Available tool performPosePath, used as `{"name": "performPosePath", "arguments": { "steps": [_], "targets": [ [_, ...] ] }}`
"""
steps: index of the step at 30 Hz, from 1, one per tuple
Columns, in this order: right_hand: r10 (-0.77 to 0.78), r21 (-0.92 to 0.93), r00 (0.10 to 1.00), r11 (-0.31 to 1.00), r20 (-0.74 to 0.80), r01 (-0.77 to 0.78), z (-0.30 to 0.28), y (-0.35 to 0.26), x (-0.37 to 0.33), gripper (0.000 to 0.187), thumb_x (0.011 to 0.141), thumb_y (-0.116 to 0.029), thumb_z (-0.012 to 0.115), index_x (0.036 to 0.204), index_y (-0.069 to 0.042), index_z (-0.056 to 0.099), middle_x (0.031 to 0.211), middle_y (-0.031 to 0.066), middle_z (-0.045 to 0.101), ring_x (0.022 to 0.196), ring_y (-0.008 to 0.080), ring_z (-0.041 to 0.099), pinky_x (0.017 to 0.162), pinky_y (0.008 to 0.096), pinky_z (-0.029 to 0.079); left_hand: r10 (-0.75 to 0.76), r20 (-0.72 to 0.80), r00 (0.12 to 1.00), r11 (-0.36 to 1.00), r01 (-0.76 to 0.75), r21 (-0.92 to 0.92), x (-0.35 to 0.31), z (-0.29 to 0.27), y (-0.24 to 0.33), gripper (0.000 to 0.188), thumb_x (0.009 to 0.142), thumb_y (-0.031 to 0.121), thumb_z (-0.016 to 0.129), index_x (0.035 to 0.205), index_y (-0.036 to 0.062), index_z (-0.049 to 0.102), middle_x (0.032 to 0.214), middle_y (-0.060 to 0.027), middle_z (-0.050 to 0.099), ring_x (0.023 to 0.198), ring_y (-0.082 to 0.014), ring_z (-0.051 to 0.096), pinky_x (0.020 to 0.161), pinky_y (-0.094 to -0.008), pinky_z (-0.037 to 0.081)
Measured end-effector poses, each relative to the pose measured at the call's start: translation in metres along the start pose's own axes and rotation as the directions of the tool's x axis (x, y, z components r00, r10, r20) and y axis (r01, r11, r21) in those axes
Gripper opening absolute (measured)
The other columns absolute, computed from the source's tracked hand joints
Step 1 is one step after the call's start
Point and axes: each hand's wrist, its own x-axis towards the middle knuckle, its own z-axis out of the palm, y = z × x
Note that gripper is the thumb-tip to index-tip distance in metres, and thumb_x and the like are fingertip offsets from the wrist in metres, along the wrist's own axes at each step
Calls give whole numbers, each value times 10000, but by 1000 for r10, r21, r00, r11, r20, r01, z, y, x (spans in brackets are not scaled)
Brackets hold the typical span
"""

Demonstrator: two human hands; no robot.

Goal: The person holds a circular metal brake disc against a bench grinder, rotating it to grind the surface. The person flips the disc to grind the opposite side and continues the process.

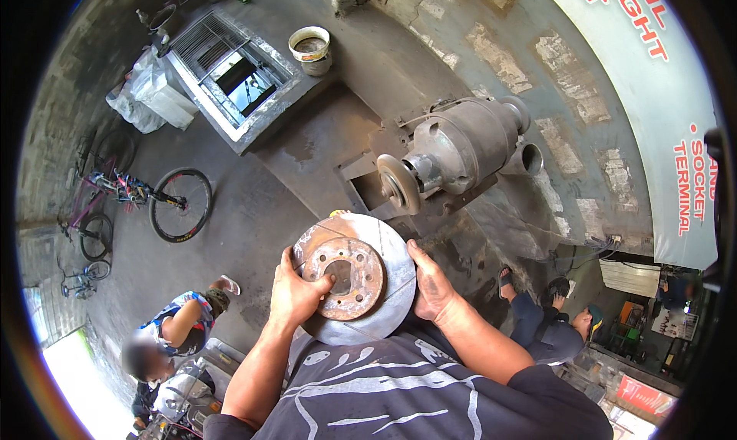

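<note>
While both hands' fingers clasp it: one brake disc (355, 286) | one bench grinder (453, 152) | two bicycles (138, 202)

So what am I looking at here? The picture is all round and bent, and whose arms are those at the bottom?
The picture comes from a wide fisheye camera worn on a person's head, looking down, so straight edges bend near the rim. The arms rising from the lower edge are that person's own. Both bare hands hold a round metal brake disc with a rusty hub. The left hand grips the hub, thumb in the centre hole; the right hand holds the disc's outer edge. Just beyond stands a bench grinder with a grinding wheel, on a grey concrete floor. A bucket and bicycles lie farther off, and other people crouch nearby.
</note>
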Motion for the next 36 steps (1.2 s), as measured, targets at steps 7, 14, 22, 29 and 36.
{"name": "performPosePath", "arguments": {
  "steps": [7, 14, 22, 29, 36],
  "targets": [
    [-6, -70, 1000, 998, -19, 5, -17, 6, 0, 438, 980, -287, 660, 1326, -20, 630, 1258, 122, 706, 1149, 259, 675, 1028, 424, 508, 19, 18, 1000, 1000, -19, -4, 8, 4, 3, 1098, 676, 352, 851, 1536, -97, 336, 1442, -322, 522, 1366, -403, 531, 1156, -430, 431],
    [-209, -145, 974, 970, -92, 195, -27, 9, -21, 492, 844, -96, 665, 1313, 42, 605, 1163, 122, 709, 1068, 249, 690, 982, 394, 536, 60, 273, 960, 991, -24, -133, 36, 33, 6, 1082, 688, 317, 798, 1569, -74, 307, 1458, -297, 555, 1352, -360, 567, 1153, -369, 430],
    [-380, -285, 919, 897, -108, 337, -15, -3, -40, 520, 869, -47, 650, 1380, 4, 571, 1259, 104, 680, 1144, 216, 647, 1031, 376, 489, 253, 445, 859, 945, -122, -302, 80, 87, 8, 1074, 684, 323, 764, 1576, -68, 310, 1471, -287, 548, 1378, -349, 542, 1164, -365, 407],
    [-442, -394, 893, 838, -87, 376, -1, -23, -29, 482, 862, -75, 675, 1322, 47, 597, 1211, 138, 699, 1074, 223, 686, 966, 375, 535, 302, 453, 839, 869, -47, -492, 101, 117, -2, 970, 723, 304, 743, 1538, -82, 383, 1469, -284, 547, 1381, -344, 530, 1162, -361, 397],
    [-421, -428, 901, 837, -106, 341, 8, -38, -17, 364, 874, -63, 658, 1222, 43, 655, 1096, 99, 723, 998, 188, 693, 928, 351, 540, 274, 481, 833, 829, 49, -557, 89, 104, 17, 879, 766, 234, 721, 1518, -95, 408, 1436, -260, 577, 1327, -307, 566, 1132, -355, 425]
  ]
}}
